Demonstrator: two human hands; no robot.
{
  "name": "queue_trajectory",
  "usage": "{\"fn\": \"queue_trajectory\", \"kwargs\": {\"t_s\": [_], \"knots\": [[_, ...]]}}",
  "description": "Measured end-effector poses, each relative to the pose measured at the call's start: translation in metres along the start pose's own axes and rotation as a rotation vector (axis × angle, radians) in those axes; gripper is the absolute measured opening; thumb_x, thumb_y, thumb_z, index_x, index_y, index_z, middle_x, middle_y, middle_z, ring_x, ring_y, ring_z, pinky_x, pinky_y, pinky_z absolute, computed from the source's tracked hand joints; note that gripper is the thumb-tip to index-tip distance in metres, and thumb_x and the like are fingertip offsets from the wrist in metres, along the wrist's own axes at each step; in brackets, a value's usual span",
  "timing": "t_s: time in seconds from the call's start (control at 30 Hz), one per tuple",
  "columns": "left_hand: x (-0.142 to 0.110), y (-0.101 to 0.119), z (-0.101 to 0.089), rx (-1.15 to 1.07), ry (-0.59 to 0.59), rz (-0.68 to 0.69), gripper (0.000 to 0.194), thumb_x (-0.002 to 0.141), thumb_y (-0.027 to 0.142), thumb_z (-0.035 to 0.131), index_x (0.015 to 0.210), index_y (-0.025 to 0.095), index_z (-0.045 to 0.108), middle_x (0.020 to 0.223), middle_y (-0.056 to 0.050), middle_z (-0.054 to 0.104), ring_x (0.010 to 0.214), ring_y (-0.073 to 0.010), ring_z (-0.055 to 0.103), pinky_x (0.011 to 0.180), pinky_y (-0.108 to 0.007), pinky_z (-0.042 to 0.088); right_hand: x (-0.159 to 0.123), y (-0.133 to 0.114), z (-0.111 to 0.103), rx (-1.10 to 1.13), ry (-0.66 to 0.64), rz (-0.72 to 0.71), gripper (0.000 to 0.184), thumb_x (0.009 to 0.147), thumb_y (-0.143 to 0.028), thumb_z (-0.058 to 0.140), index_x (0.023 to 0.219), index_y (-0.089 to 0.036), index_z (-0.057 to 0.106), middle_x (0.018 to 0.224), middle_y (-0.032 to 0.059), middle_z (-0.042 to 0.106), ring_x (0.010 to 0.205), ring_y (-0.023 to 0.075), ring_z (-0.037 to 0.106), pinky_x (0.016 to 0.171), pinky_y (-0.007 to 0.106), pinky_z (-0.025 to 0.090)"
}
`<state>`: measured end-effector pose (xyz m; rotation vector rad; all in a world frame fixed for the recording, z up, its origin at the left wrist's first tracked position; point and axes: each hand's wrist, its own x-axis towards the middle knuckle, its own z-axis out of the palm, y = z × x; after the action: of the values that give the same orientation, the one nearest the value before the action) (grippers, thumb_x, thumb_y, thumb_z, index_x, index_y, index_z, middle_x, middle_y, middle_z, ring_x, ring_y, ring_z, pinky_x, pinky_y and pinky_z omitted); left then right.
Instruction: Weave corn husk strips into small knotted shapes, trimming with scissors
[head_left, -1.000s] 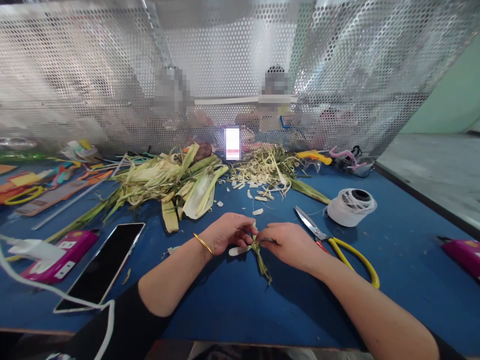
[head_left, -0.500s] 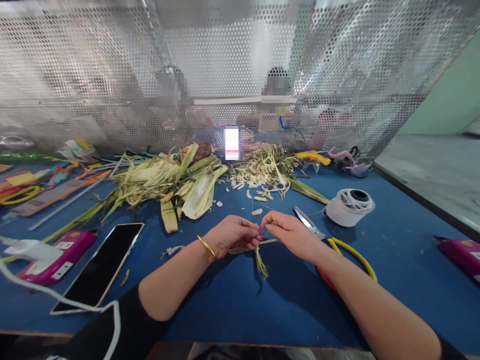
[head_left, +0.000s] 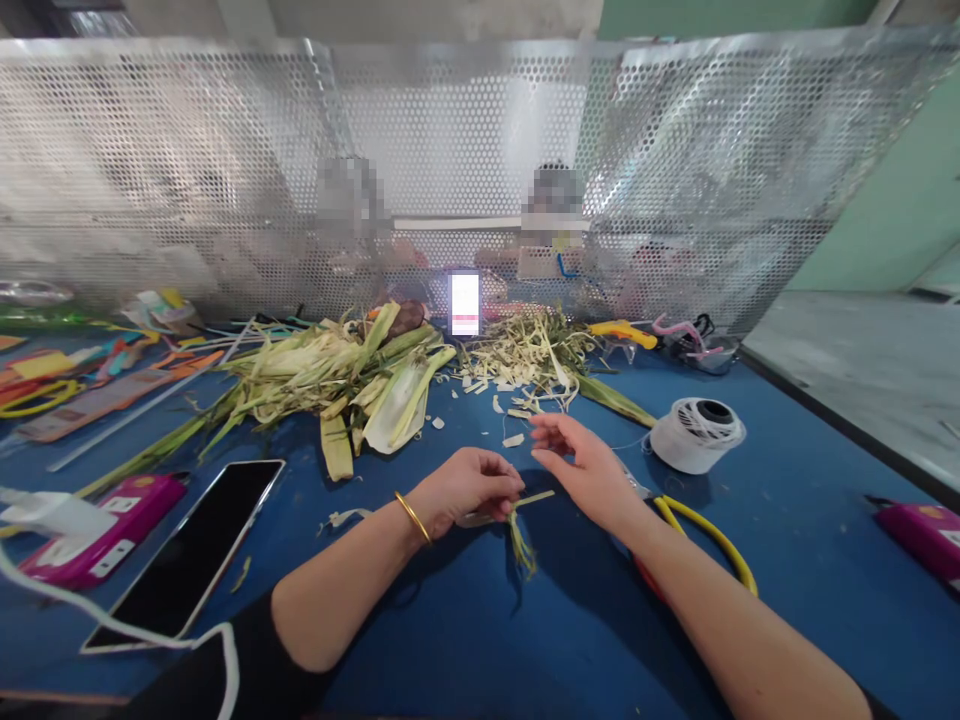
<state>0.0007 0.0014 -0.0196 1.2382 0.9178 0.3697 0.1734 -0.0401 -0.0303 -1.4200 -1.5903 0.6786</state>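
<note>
My left hand (head_left: 472,485) is pinched on a small bundle of green husk strips (head_left: 520,545), whose frayed ends hang below the fingertips. A pale flat strip (head_left: 536,497) sticks out to the right beside the bundle. Apart from it, to the right, my right hand (head_left: 581,465) is raised with thumb and fingers separated; I see nothing between them. Scissors with yellow and red handles (head_left: 709,530) lie partly hidden under my right forearm. Behind that hand, a spool of white thread (head_left: 697,435) stands on the blue table, a fine thread trailing from it to the left.
A heap of corn husks (head_left: 315,375) lies at back left, with shredded pieces (head_left: 532,355) beside it. A black-screened phone (head_left: 191,550) and a purple power strip (head_left: 105,530) with a white cable are at left. A perforated metal screen (head_left: 465,130) closes the back; people sit beyond it.
My right hand has drawn away from my left fingertips and its fingers have spread. My left hand keeps its pinch on the bundle. The view has tilted up slightly.
</note>
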Motion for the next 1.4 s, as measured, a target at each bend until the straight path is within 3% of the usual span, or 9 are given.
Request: {"fn": "queue_trajectory", "kwargs": {"t_s": [0.2,0.37,0.67,0.8,1.0,1.1,1.17,1.23,1.4], "knots": [[0.003,-0.001,-0.007,-0.043,-0.057,0.026,0.026,0.061,0.03,0.077,0.071,0.012,0.061,0.058,0.002,0.059,0.052,-0.0071,0.055,0.057,-0.021,0.047,-0.003,0.003,0.002,-0.198,-0.237,0.081,0.013,0.074,-0.022,0.061,0.083,-0.021,0.07,0.078,0.0006,0.056,0.07,0.0141,0.054,0.066,0.028,0.042],[0.004,0.001,-0.007,-0.052,-0.052,0.016,0.024,0.064,0.029,0.076,0.072,0.012,0.06,0.059,0.001,0.06,0.049,-0.0058,0.054,0.051,-0.018,0.045,-0.004,0.004,0.007,-0.208,-0.213,0.092,0.01,0.076,-0.025,0.062,0.071,-0.019,0.068,0.075,0.0007,0.057,0.069,0.014,0.054,0.064,0.027,0.039],[0.005,0.001,0.002,0.072,0.168,0.041,0.008,0.07,0.017,0.066,0.075,0.012,0.064,0.063,-0.002,0.064,0.048,-0.0076,0.055,0.04,-0.017,0.039,-0.006,-0.004,0.004,-0.345,-0.159,0.049,0.012,0.076,-0.02,0.062,0.065,-0.019,0.061,0.073,-0.0005,0.054,0.067,0.0131,0.053,0.063,0.026,0.037],[0.004,0.005,-0.001,0.099,0.161,0.025,0.01,0.066,0.017,0.068,0.075,0.012,0.067,0.06,-0.001,0.063,0.049,-0.008,0.056,0.038,-0.015,0.034,-0.01,-0.011,0.003,-0.377,-0.181,-0.001,0.014,0.076,-0.016,0.06,0.062,-0.019,0.059,0.072,-0.0013,0.053,0.066,0.0123,0.052,0.061,0.025,0.035],[0.003,0.007,-0.005,0.075,0.135,0.005,0.008,0.063,0.017,0.069,0.07,0.013,0.068,0.055,0.001,0.06,0.048,-0.0067,0.053,0.039,-0.015,0.032,-0.011,-0.013,0.001,-0.276,-0.269,-0.109,0.013,0.075,-0.017,0.061,0.062,-0.019,0.06,0.071,-0.0013,0.055,0.071,0.0131,0.055,0.067,0.026,0.039],[0.002,0.007,-0.005,0.079,0.114,0.021,0.011,0.061,0.018,0.071,0.07,0.013,0.067,0.056,0.001,0.059,0.049,-0.0076,0.054,0.039,-0.015,0.031,-0.007,-0.006,0.002,-0.091,-0.155,-0.032,0.005,0.078,-0.018,0.056,0.078,-0.02,0.061,0.081,0.0009,0.061,0.073,0.0136,0.058,0.068,0.027,0.044],[0.002,0.008,-0.005,0.104,0.103,0.038,0.013,0.061,0.018,0.072,0.071,0.013,0.066,0.055,0.001,0.059,0.048,-0.0077,0.054,0.038,-0.015,0.031,-0.005,-0.001,0.005,0.026,-0.096,0.038,0.022,0.08,-0.016,0.05,0.1,-0.022,0.057,0.094,0.0029,0.065,0.071,0.0125,0.059,0.068,0.028,0.047],[0.001,0.009,-0.006,0.142,0.102,0.063,0.012,0.062,0.019,0.072,0.07,0.013,0.066,0.055,0.002,0.058,0.047,-0.0072,0.053,0.038,-0.015,0.03,-0.004,0.004,0.008,0.079,-0.142,0.069,0.033,0.079,-0.012,0.047,0.11,-0.022,0.053,0.099,0.0038,0.067,0.07,0.0122,0.061,0.068,0.028,0.048],[0.004,0.008,-0.008,0.241,0.117,0.137,0.006,0.065,0.017,0.068,0.069,0.014,0.066,0.056,0.002,0.06,0.048,-0.007,0.053,0.044,-0.016,0.038,-0.004,0.008,0.012,-0.075,-0.212,-0.002,0.036,0.075,-0.006,0.048,0.106,-0.022,0.055,0.093,0.0026,0.071,0.083,0.0165,0.064,0.076,0.031,0.047]]}}
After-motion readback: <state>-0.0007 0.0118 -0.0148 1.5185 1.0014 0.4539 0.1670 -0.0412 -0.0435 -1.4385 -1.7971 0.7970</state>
